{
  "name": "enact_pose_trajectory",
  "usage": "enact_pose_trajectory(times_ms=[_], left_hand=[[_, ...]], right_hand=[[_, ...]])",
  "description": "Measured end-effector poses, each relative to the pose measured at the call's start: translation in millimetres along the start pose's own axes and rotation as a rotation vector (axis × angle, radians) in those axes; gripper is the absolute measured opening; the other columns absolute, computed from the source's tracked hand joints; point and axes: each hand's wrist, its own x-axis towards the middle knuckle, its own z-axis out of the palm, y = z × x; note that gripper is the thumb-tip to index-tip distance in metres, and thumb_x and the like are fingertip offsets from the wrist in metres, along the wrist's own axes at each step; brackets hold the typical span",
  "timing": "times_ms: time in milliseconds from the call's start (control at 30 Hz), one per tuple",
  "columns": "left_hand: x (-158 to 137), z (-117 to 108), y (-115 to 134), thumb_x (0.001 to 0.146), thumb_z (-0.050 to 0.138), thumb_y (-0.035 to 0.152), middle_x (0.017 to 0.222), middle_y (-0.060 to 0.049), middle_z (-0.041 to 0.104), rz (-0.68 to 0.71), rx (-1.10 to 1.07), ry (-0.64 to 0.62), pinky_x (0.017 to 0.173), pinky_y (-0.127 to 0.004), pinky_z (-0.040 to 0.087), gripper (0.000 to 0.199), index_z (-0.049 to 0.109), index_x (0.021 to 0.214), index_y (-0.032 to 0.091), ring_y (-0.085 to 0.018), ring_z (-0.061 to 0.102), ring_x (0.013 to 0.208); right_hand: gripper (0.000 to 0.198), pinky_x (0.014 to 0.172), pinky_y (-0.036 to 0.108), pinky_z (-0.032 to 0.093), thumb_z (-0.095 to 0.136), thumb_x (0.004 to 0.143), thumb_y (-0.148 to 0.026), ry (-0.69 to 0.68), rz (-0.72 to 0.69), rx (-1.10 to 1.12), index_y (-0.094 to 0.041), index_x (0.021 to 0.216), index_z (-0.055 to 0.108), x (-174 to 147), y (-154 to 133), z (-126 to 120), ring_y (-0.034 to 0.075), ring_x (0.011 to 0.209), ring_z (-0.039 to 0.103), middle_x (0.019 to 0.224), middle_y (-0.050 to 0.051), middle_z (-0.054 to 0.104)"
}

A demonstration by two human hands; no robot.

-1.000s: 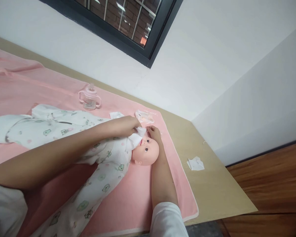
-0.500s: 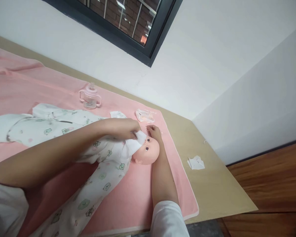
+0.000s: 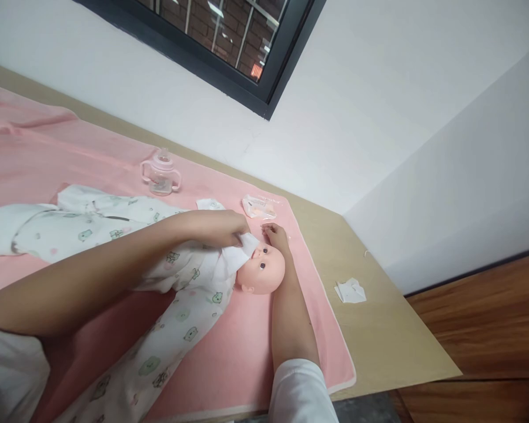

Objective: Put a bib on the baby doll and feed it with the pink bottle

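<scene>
A bald baby doll (image 3: 264, 271) lies on its back in a white printed suit (image 3: 180, 314). My left hand (image 3: 224, 228) is closed, pinching a white tissue (image 3: 240, 254) at the doll's chin. The tissue covers the neck, and the doll's eyes and mouth show above it. My right forearm runs along the top of the doll's head. Beyond the head, my right hand (image 3: 277, 236) rests on its side with fingers loosely bent and apart, holding nothing I can see. Near its fingertips lies a clear plastic packet (image 3: 258, 207).
A pink-handled baby bottle (image 3: 161, 176) stands on the pink blanket (image 3: 233, 352) behind the doll. A crumpled white tissue (image 3: 350, 291) lies on the bare wooden tabletop (image 3: 392, 346) at right. A wall and a dark-framed window (image 3: 267, 100) border the far side.
My left hand has shifted the tissue slightly left, off the doll's mouth toward the chin, so more of the mouth shows. My right hand has stayed in place.
</scene>
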Motion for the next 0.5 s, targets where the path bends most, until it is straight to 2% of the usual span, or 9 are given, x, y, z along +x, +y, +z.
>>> enact_pose_trajectory(times_ms=[500], left_hand=[[5.5, -0.9, -6.2, 0.076, 0.049, 0.016, 0.066, -0.002, 0.052, -0.056, 0.063, 0.058, 0.052, -0.028, 0.028, 0.016, 0.040, 0.063, 0.020, -0.015, 0.044, 0.057]], right_hand=[[0.022, 0.088, 0.033, 0.051, 0.052, 0.075, -0.022, 0.004, -0.008, -0.002, -0.017, 0.088, 0.070, -1.8, -2.0, 0.1, 0.016, 0.079, 0.065, 0.087, 0.004, 0.073]])
